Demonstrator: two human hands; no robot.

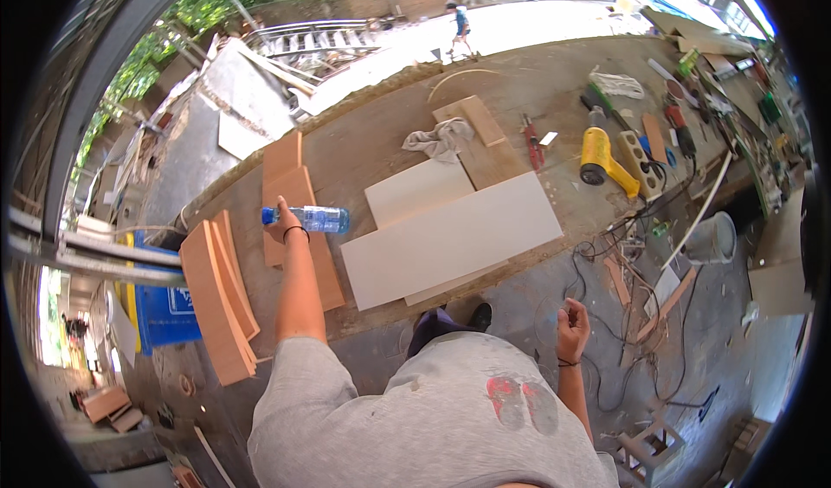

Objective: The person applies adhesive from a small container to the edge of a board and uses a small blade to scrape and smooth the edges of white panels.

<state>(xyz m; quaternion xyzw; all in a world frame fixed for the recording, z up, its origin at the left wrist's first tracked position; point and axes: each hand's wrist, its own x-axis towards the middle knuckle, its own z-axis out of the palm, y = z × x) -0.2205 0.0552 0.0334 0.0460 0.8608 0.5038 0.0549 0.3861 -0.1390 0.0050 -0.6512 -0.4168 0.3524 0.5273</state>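
My left hand (280, 221) is closed around the blue-capped end of a clear plastic water bottle (324, 219). The bottle lies sideways in my grip, over brown curved-edge boards (299, 193) on the workbench. To its right are a long pale board (454, 239) and a smaller pale board (415, 192) partly beneath it. My right hand (571, 330) hangs beside my body, off the bench, its fingers curled in; nothing shows in them.
Curved brown panels (212, 302) lean at the bench's left end by a blue bin (169, 310). A rag (440, 140), red-handled pliers (532, 142) and a yellow heat gun (604, 161) lie on the bench. Cables (597, 375) and a bucket (711, 239) are at right. Someone (459, 29) walks outside.
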